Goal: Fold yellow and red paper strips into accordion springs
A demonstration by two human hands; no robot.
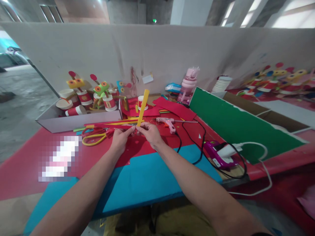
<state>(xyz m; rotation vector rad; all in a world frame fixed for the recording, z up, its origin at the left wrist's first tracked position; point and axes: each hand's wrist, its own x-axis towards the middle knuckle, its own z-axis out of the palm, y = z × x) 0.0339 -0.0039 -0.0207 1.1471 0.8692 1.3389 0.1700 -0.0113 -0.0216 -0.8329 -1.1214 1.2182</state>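
Note:
In front of me, my two hands meet over the table with fingertips pinched close together. My right hand (150,132) is closed on the lower end of a yellow paper strip (143,106), which stands nearly upright. A red paper strip (108,126) runs leftward from the pinch of my left hand (121,139). Both strips come together at the fingertips, roughly at a right angle; whether they are stuck together is hidden. Left of my left hand lie scissors with yellow-and-red handles (94,139). A pink glue gun (169,124) rests just beyond my right hand.
A white box (81,122) at the left holds paper-cup figures (109,102). Red paper sheets (174,108) lie behind the glue gun. At the right are a green panel (236,121), a purple power strip (219,155) and loose cables. Blue board (147,180) covers the near edge.

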